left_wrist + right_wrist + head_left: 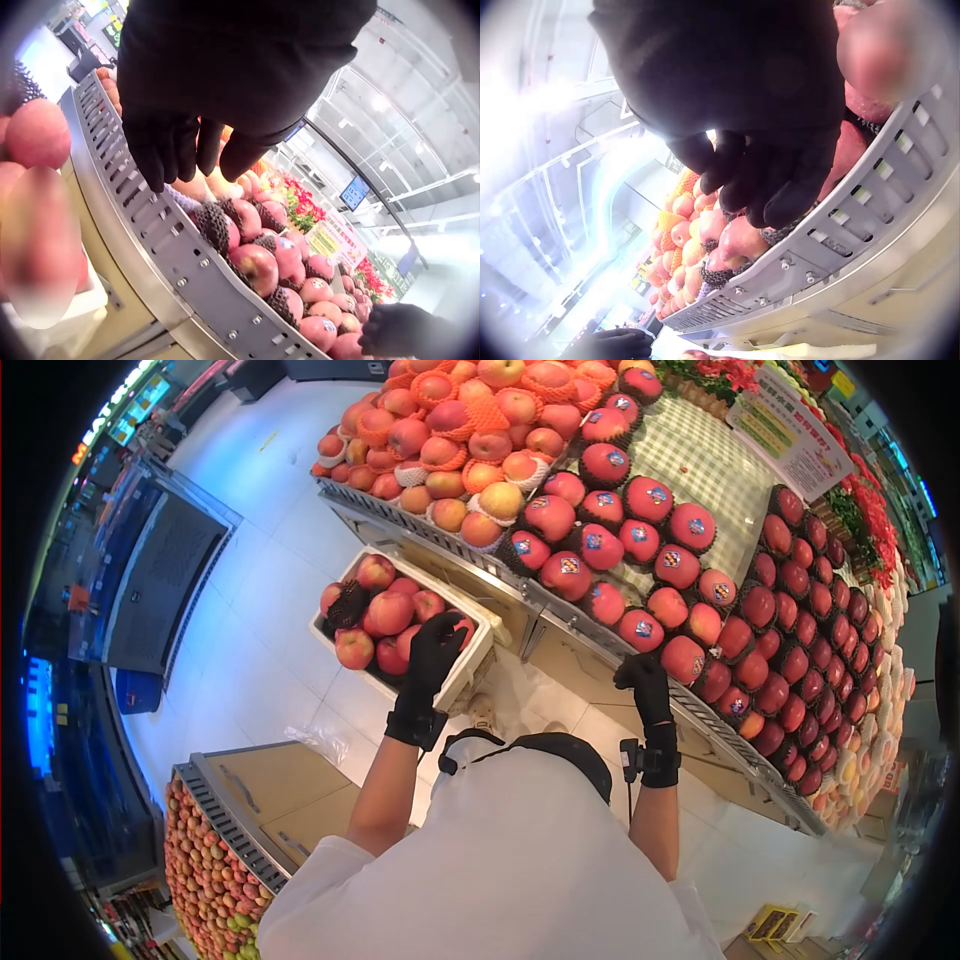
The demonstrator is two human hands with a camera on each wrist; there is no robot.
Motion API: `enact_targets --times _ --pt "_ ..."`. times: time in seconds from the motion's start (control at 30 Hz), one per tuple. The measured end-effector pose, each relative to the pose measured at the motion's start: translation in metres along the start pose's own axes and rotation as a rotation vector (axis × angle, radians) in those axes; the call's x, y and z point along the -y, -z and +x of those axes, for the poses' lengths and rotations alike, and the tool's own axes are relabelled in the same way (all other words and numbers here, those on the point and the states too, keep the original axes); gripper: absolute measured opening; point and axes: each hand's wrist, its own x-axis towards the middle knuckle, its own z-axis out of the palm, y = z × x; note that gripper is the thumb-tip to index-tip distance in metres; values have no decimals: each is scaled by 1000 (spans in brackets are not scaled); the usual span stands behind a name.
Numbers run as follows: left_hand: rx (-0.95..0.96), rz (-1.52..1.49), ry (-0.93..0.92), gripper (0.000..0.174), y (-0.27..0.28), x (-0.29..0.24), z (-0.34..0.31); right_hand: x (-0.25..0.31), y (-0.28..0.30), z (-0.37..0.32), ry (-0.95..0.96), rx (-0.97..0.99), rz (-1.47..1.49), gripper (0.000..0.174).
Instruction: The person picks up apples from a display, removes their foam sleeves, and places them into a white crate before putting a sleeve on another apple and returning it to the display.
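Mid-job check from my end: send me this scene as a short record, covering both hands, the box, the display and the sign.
Left hand: black-gloved, over the right side of the white box; nothing visibly held
Right hand: black-gloved, at the front edge of the display; fingers bent, nothing visibly held
Box contents: red apples, black foam net
Display, head view: orange-netted apples left, stickered apples centre, darker apples right
Sign: beyond the checked cloth, beside red flowers
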Motion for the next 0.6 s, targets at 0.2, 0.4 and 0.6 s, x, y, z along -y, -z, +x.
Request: enact_targets --times 0.2,0.4,0.6 --pt "184 14 0 32 -56 -11 -22 2 34 -11 65 -51 83 17" --pt "238 74 -67 34 -90 -47 -26 3 66 -24 85 -115 151 19" --pt "258 63 -97 34 -118 -65 -27 -5 100 -33 86 -173 157 21"
